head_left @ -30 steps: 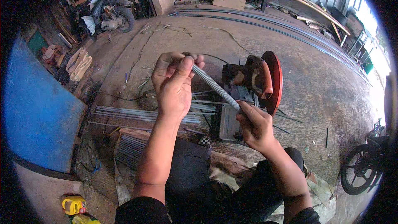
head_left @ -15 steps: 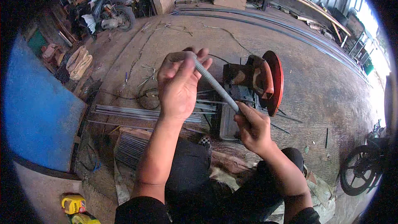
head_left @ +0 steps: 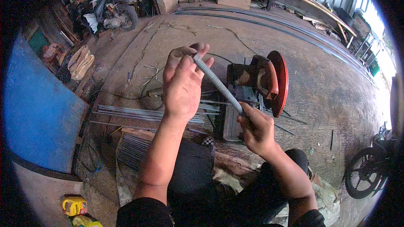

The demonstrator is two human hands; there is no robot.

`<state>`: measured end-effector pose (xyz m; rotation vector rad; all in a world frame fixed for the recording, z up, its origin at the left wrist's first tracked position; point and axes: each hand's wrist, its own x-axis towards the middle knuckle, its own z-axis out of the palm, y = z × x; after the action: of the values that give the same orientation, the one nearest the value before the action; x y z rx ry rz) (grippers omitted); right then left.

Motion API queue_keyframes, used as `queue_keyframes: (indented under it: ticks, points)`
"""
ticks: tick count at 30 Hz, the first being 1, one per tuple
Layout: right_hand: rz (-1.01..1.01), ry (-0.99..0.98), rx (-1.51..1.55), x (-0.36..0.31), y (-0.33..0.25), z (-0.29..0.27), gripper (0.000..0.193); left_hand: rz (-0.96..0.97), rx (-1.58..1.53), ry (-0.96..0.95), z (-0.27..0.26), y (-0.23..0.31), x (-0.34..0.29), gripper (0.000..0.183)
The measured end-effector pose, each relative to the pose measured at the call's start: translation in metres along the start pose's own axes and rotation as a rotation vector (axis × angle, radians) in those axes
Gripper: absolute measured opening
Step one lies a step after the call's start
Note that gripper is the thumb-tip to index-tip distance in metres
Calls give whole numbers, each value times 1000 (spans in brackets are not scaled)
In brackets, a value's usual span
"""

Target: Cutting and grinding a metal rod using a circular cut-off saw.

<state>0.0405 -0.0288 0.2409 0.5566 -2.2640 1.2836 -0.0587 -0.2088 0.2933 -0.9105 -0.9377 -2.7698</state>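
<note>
My right hand (head_left: 257, 129) is closed round the lower end of a grey threaded rod (head_left: 219, 85), which slants up to the left. At its upper end, the loosely curled fingers of my left hand (head_left: 183, 80) surround and touch the tip; whether a small part sits there is hidden by the fingers. Just beyond the rod stands a cut-off saw (head_left: 256, 75) with an orange-red disc-shaped guard (head_left: 281, 85) on its right side. Thin metal rods (head_left: 139, 113) lie on the floor left of the saw.
A stack of threaded rods (head_left: 134, 151) lies by my left leg. Long metal bars (head_left: 269, 22) stretch across the far floor. A blue panel (head_left: 40, 113) stands at left, a yellow container (head_left: 74, 206) below it. Motorcycles (head_left: 113, 12) are parked far left and at right.
My left thumb and fingers have shifted about the rod's tip, uncovering a little more of the thread. My right hand keeps its grip and place.
</note>
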Motion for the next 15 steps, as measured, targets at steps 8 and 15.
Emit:
queue_keyframes:
  ticks: [8,15]
  points:
    - [20,-19,-4,-1,1,1,41,-57,9,-22,7,4,0,48]
    - [26,13,22,0,-1,3,36,-57,-95,84,15,4,-1,58]
